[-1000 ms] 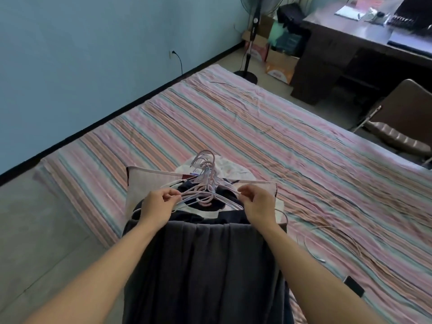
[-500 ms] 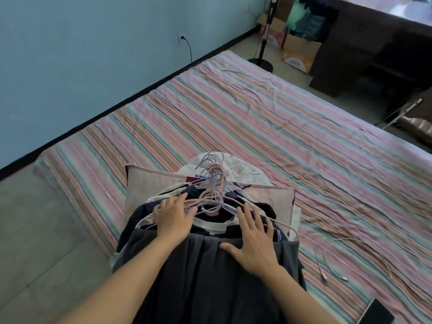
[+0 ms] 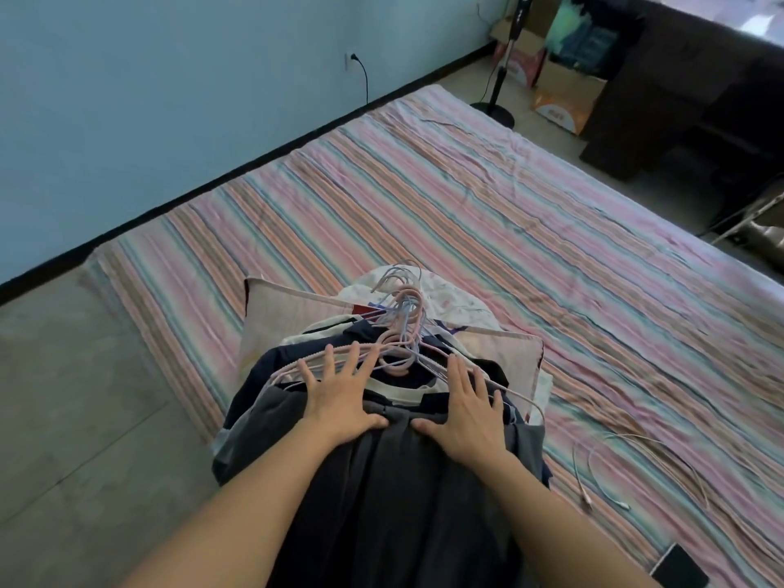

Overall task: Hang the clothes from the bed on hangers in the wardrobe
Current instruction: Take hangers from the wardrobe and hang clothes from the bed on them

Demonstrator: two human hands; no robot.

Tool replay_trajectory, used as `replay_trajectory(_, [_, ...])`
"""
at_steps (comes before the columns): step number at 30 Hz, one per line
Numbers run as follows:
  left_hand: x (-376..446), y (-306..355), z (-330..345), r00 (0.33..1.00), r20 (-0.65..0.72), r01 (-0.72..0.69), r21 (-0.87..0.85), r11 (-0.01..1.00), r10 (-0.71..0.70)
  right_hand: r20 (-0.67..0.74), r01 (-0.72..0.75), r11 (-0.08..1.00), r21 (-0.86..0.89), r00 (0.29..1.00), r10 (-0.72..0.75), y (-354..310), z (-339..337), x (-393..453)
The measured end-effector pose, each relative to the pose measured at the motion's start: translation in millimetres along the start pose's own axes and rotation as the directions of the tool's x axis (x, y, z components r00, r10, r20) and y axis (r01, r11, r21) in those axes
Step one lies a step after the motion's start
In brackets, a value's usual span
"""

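Note:
A stack of clothes lies at the near corner of the striped bed [image 3: 488,214], with a dark grey garment [image 3: 394,494] on top. Several pink and blue hangers [image 3: 403,328] stick out of the stack, their hooks bunched together and pointing away from me. My left hand [image 3: 339,396] lies flat with spread fingers on the garment's top left, its fingertips over a pink hanger arm. My right hand [image 3: 466,405] presses flat on the top right, fingers straight. The wardrobe is out of view.
A pillow [image 3: 288,316] lies under the stack. White cables [image 3: 606,464] trail on the bed to the right, and a black phone [image 3: 679,570] sits near the lower right corner. A fan stand [image 3: 494,82], cardboard boxes [image 3: 564,95] and a dark desk [image 3: 679,78] stand beyond the bed.
Both hands let go of the hangers they pinched a second ago and now lie flat with spread fingers on the dark grey garment. The view has tilted down and closer.

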State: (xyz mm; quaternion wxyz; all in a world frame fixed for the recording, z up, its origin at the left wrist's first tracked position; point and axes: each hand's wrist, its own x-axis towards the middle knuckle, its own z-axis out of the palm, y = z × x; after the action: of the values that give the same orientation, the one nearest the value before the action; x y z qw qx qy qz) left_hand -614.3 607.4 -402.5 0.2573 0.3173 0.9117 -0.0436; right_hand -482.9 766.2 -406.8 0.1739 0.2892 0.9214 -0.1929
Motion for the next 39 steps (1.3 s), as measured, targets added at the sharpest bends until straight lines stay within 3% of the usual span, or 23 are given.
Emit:
replay_trajectory(4, [-23.8,-1.1,-30.0,0.998,0.052,-0.023,-0.073,0.997,0.026,0.065,0.034,0.996,-0.086,0.997,-0.028,-12.1,-27.5,-13.7])
replay_trajectory(9, [-75.1,-12.5,-73.9,0.992,-0.096,-0.095,-0.137,0.986,0.082,0.053,0.143,0.986,-0.088,0.989,-0.139,-45.5,-72.9,-52.3])
replay_trajectory(21, [-275.9,-112.5,-149.5,0.987,-0.150,-0.066,-0.106,0.992,0.049,0.038,0.457,0.870,-0.183,0.888,-0.459,-200.3,-157.1,-219.2])
replay_trajectory(26, [-380.0,-152.3,-147.1,0.974,-0.227,-0.010,-0.127,0.992,-0.019,0.009,0.571,0.802,-0.173,0.815,-0.579,-268.9,-165.4,-298.1])
replay_trajectory(32, [-510.0,-199.1,-145.8,0.945,-0.278,0.142,-0.126,0.982,-0.173,0.093,0.685,0.688,-0.239,0.722,-0.686,-339.2,-155.2,-389.1])
replay_trajectory(39, [-647.8,-244.9,-104.1,0.917,-0.198,0.248,-0.395,0.884,-0.346,0.270,0.843,0.444,-0.304,0.523,-0.808,-409.6,-143.8,-489.5])
